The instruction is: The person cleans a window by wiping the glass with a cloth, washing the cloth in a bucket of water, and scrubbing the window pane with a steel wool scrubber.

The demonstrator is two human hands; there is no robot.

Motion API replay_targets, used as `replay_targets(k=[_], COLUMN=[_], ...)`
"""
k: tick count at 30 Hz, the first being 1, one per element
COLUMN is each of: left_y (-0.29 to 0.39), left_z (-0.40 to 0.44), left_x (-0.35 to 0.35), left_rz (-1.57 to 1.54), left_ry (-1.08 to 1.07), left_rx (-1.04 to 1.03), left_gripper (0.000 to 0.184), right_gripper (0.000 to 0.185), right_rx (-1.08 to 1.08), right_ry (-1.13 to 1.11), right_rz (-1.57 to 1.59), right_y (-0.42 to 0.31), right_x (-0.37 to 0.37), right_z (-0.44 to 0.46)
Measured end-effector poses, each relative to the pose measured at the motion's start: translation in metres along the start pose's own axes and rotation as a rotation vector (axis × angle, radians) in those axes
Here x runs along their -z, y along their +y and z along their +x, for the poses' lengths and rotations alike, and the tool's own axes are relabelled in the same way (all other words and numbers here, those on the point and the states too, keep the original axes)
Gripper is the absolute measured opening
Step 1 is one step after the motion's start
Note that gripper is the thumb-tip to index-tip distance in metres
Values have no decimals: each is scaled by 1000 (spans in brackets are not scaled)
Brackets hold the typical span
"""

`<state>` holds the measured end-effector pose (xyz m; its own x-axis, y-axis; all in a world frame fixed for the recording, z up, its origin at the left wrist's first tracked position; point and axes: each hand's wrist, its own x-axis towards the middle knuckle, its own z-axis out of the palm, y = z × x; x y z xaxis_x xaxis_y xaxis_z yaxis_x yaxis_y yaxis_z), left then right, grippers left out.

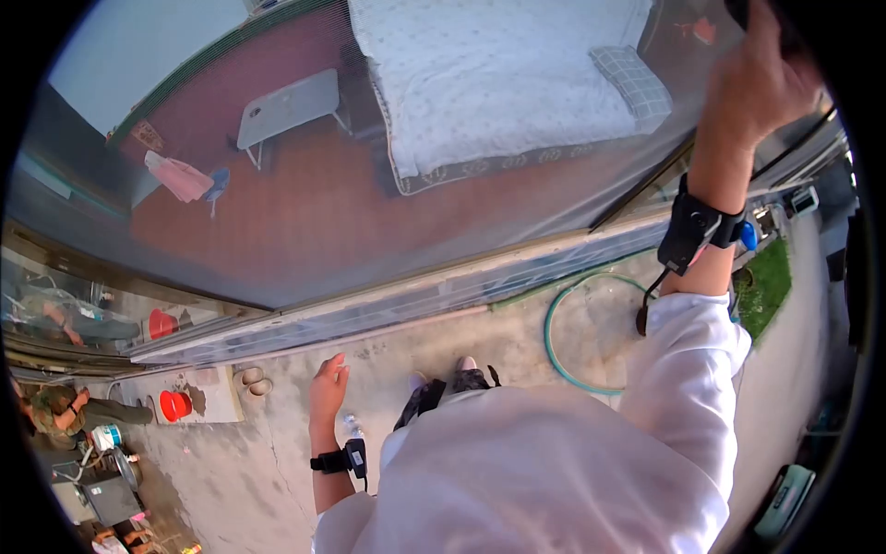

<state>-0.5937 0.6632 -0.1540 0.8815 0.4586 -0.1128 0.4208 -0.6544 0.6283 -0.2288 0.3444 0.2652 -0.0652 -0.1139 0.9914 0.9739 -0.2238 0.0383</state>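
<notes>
At the upper right, my right hand (761,97) is raised against the window, its fingers closed around something dark that is mostly cut off by the edge of the view. In front of me is the large window pane (323,249), and a bed (508,83) shows behind it. My left hand (329,383) hangs low over the concrete, fingers loosely bent and apart, with nothing in it. Both wrists carry black strapped devices.
A green hose (551,337) lies coiled on the concrete near my feet. To the left are a red basin (175,405), a pair of slippers (253,380) and a seated person (65,411) beside a white bucket (106,436). Inside stands a folding table (291,106).
</notes>
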Motion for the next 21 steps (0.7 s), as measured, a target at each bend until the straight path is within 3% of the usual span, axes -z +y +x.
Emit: replay_targets(k=[1,4,5,9,11,14,16,18,21], left_y=[-8,-50,-66,-108,-120,-133,-136,-143,-134], left_z=[-3,-34,-48,-101,-119,-121,-105,-89,-68], left_x=[-2,-17,-20,-19,-18,-15,-19,-24,-12], left_rz=[-9,3,35,12,17,38,50,2,9], left_ry=[4,-12,-27,-74,-99,-57,-17,61,120], left_rx=[1,62,98,256,299,267,210,180,138], left_gripper=[30,31,32,31,31,30,31,31,30], right_gripper=[33,42,42,29,27,23,25,28,32], right_rx=[5,34,-56,0,-98,26,253,516,823], right_ry=[-17,-474,-684,-1280,-1803,-1712,-1247,-918,-251], right_rz=[8,-88,-75,48,107,142,135,-35,-293], right_y=[0,-24,-38,-63,-71,-84,-81,-73,-57], right_x=[-14,-48,-48,-6,11,-26,-76,-120,-176], right_z=[-14,-124,-175,-373,-417,-355,-246,-100,105])
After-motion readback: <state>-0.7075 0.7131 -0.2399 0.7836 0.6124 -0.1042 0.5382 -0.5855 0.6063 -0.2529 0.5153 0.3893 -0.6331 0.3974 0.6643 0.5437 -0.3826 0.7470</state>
